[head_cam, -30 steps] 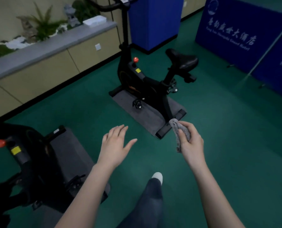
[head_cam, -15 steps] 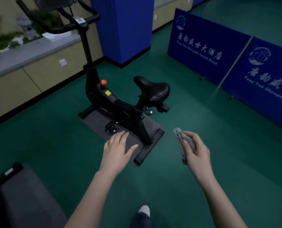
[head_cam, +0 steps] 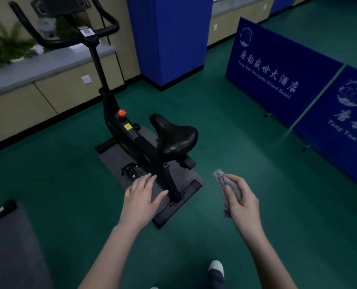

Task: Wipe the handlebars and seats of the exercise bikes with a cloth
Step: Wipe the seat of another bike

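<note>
Crumpled grey cloth [head_cam: 227, 187] gripped in right hand [head_cam: 241, 202], fingers curled round it. Left hand [head_cam: 141, 196] flat, fingers spread, holding nothing. Black padded bike seat [head_cam: 174, 135] just beyond both hands; curved black handlebars [head_cam: 66, 39] farther, top cut off. Open green floor [head_cam: 246, 142] rightward.

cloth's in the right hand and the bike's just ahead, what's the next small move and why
Probably bring the right hand forward and up to lay the grey cloth on the black saddle. The cloth is gripped but touches nothing, and the saddle is the closest bare surface to wipe; the handlebars sit farther off. The left hand hangs open, free to steady the bike.
</note>
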A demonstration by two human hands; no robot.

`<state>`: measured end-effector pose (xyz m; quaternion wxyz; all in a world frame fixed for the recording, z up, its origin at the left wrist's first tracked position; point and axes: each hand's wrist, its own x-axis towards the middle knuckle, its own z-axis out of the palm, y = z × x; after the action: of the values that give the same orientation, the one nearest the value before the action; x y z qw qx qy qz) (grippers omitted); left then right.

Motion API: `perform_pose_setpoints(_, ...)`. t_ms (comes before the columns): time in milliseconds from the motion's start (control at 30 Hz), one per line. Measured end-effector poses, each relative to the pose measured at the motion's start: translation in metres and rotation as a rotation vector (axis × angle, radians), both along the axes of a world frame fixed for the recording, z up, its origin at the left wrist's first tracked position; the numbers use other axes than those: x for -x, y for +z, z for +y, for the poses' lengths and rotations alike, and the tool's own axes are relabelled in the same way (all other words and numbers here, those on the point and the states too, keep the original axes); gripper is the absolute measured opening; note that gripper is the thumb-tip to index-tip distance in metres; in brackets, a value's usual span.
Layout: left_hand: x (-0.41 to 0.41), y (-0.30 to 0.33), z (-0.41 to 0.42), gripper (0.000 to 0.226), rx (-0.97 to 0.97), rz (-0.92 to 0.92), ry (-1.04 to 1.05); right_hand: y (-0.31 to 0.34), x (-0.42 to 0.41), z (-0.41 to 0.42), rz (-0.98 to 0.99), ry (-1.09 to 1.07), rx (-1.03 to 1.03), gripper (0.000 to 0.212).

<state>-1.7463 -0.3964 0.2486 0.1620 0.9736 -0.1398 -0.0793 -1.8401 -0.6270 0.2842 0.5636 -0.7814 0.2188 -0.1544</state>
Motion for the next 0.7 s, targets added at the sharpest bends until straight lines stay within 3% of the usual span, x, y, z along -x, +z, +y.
perform_pose_setpoints(300,-0.003,-0.004,-0.103,0.069,0.011,0.031,0.138,0.0,-0.031,-0.106,0.022,0.16,0.02,0.027)
perform_pose_setpoints(700,-0.046,-0.021,-0.115,0.069,0.033,0.037,0.317,-0.014,-0.122,-0.132,0.069,0.322,0.06,0.024)
